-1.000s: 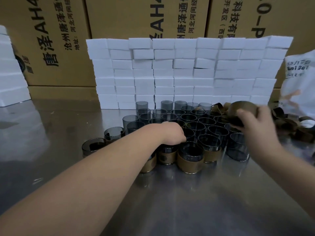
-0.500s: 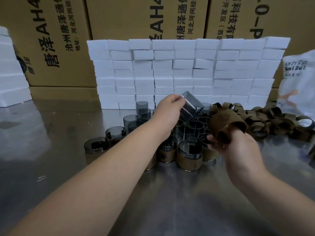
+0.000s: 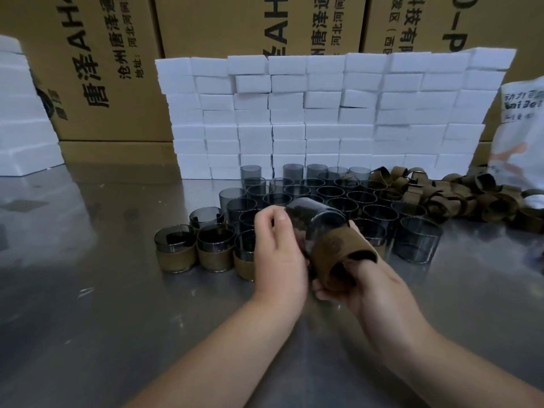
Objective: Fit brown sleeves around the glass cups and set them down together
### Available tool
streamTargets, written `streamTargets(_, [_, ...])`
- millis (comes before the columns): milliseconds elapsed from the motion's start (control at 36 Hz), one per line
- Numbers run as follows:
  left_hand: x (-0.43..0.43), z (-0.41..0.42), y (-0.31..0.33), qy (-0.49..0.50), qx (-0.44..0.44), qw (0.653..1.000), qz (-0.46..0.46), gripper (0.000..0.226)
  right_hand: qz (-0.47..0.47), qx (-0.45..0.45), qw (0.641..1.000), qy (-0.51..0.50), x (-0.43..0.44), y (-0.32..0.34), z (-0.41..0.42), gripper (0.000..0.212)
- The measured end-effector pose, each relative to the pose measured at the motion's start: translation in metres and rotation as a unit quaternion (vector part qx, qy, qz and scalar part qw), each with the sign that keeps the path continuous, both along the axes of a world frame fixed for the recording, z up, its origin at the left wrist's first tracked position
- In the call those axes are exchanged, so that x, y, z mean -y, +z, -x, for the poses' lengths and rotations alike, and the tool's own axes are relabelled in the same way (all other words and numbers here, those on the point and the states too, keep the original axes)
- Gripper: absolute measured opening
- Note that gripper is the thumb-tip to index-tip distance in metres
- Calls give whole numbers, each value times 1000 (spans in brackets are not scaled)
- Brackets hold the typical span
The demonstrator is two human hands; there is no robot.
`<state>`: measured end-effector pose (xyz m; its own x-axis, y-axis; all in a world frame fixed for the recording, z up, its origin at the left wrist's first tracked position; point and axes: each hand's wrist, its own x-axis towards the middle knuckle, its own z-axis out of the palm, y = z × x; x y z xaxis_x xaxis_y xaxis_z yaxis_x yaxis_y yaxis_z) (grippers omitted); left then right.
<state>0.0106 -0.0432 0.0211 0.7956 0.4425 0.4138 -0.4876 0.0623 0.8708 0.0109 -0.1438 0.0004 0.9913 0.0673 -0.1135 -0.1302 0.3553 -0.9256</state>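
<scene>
Holding both parts in the air over the near centre of the steel table: the left hand grips a smoky glass cup, fingers curled over its far side, thumb on the near side. The cup is tilted, one end up toward far left, the other down toward near right. Just beside it, the right hand grips a brown sleeve from below, fingers wrapped under it, thumb at its open near end (looks tucked just inside, can't confirm). The sleeve's far edge meets the cup's lower end. They touch, but I can't tell how far the cup sits inside. Behind the hands is a cluster of bare cups, upright, packed touching, spreading from centre toward far and right. At the near left edge of that cluster are three sleeved cups, upright in a row, sleeve around the lower half, glass rim showing above. Anything directly behind the left hand is hidden. Right of the cluster, loose sleeves are piled on the table, several on their sides. On the far side, a wall of white foam blocks is stacked in rows right behind the cups, with cardboard boxes with printed lettering behind that. At the far right edge a white bag sits next to the sleeve pile. At far left another white stack stands well apart from the cups.
</scene>
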Motion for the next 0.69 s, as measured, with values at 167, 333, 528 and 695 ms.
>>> streamTargets(167, [-1, 3, -6, 11, 31, 996, -85, 15, -52, 85, 995, 12, 4, -2, 18, 43])
streamTargets(333, [-7, 5, -12, 28, 27, 985, -171, 23, -73, 103, 992, 13, 0, 9, 26, 59])
streamTargets(528, [-15, 21, -12, -26, 77, 917, -390, 90, -6, 164, 986, -20, 7, 14, 28, 57])
streamTargets(695, [-13, 28, -6, -8, 74, 883, -464, 94, 70, 171, 982, -30, 9, 11, 27, 31])
